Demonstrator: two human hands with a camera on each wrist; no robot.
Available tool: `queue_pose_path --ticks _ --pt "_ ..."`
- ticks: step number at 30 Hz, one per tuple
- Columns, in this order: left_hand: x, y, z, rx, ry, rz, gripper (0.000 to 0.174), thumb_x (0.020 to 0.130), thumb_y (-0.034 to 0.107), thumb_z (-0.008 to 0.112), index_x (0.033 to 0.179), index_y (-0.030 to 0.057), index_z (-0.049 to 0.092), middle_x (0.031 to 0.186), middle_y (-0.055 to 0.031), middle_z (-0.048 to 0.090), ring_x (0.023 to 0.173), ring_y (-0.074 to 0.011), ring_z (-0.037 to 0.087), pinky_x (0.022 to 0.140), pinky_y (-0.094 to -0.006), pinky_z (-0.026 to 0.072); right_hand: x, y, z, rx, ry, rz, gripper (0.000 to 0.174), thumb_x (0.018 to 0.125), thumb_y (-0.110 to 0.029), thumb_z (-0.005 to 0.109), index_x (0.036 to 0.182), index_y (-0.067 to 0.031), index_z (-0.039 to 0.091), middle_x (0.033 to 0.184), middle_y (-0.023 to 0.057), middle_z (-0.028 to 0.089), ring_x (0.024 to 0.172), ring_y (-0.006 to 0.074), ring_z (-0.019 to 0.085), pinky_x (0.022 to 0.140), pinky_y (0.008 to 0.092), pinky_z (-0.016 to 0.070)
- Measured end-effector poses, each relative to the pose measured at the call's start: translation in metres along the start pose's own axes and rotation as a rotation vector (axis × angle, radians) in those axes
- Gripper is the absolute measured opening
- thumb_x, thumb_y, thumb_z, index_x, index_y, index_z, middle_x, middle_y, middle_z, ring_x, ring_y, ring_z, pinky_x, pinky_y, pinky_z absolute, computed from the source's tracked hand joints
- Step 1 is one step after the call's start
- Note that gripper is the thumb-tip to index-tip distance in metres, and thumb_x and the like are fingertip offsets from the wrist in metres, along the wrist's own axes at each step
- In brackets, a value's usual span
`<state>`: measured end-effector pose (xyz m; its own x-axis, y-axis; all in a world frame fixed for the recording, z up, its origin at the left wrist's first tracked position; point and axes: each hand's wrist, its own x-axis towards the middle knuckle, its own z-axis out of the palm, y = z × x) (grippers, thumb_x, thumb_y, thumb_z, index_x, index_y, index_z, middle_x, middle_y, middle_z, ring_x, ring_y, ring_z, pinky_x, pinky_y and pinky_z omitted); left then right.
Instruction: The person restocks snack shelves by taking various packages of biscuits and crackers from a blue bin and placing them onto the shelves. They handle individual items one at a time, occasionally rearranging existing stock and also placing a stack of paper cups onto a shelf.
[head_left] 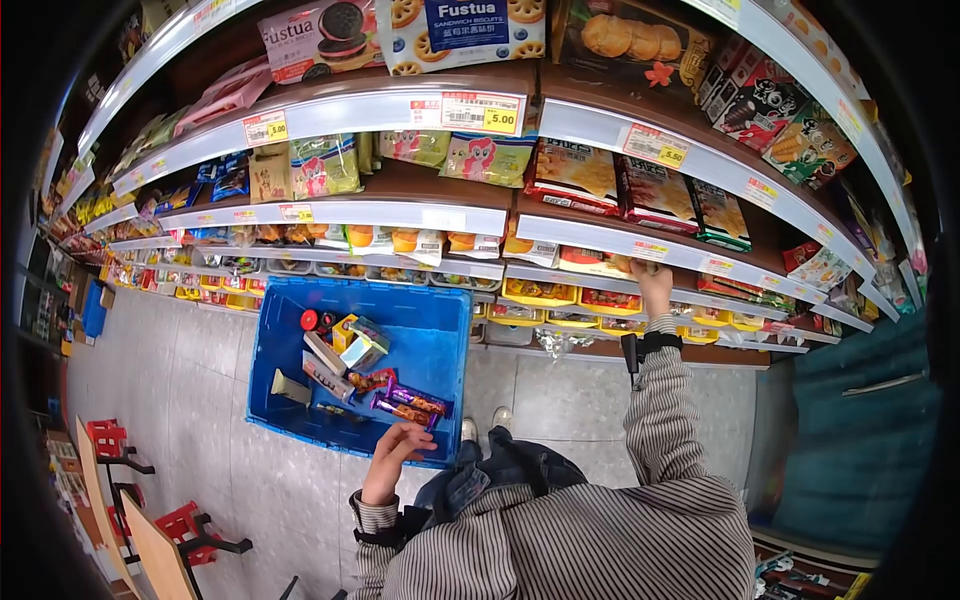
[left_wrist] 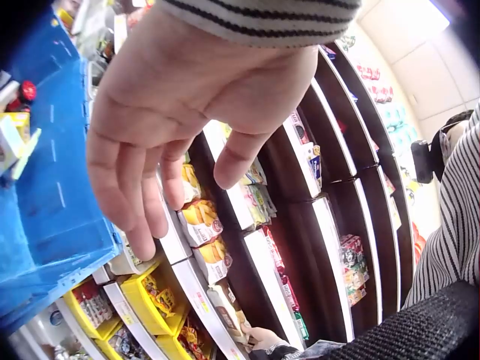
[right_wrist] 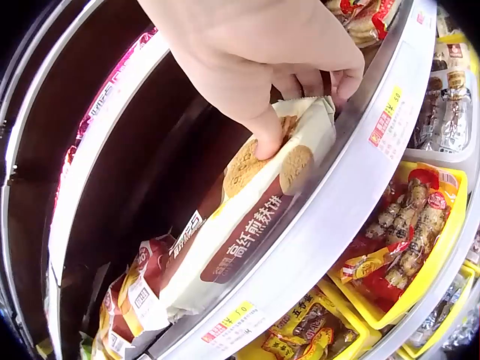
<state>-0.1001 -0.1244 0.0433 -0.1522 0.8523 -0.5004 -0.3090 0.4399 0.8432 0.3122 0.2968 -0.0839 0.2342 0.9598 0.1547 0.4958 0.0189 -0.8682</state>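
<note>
My right hand [head_left: 655, 288] reaches to a lower shelf and grips one end of a long biscuit pack [right_wrist: 251, 232], cream and brown with round biscuits printed on it. In the right wrist view the thumb presses its top face and the fingers curl over the far end; the pack lies along the shelf's front lip. My left hand [head_left: 398, 458] hangs near the front edge of a blue crate [head_left: 420, 345], fingers loosely bent with nothing in them. Inside the crate lie purple-wrapped snack bars [head_left: 410, 402], a yellow-and-green box [head_left: 362, 342] and several other packs.
Shelves above hold Fustua biscuit bags [head_left: 462, 35] and red snack packs [head_left: 570, 178]. Yellow bins [right_wrist: 409, 232] of small wrapped snacks sit below the gripped pack. A teal curtain-like surface [head_left: 850, 440] stands at the right. Wooden boards [head_left: 155, 540] and red-and-black items are at the lower left.
</note>
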Motion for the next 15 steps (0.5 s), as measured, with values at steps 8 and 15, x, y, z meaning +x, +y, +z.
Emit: queue_pose_path --ticks 8,15 --pt "0.02 -0.009 -0.013 0.03 0.001 -0.004 0.02 0.093 0.019 0.05 0.106 0.0046 0.054 0.103 -0.0075 0.063 0.094 -0.0203 0.064 0.075 -0.0299 0.0478 -0.022 -0.041 -0.012 -0.137 -0.032 -0.138 0.041 0.074 -0.026 0.075 0.102 0.002 0.062 0.095 0.0229 0.065 0.089 0.0394 0.061 0.076 0.0407 0.0474" --pt "0.056 -0.041 -0.058 -0.011 0.167 -0.075 0.024 0.086 0.023 0.055 0.106 0.0102 0.055 0.1 -0.004 0.061 0.096 -0.0189 0.062 0.073 -0.0281 0.0464 -0.109 -0.075 -0.039 0.082 -0.038 0.005 0.028 0.082 -0.016 0.066 0.102 0.0026 0.059 0.104 0.0171 0.06 0.097 0.0225 0.057 0.083 0.032 0.0451"
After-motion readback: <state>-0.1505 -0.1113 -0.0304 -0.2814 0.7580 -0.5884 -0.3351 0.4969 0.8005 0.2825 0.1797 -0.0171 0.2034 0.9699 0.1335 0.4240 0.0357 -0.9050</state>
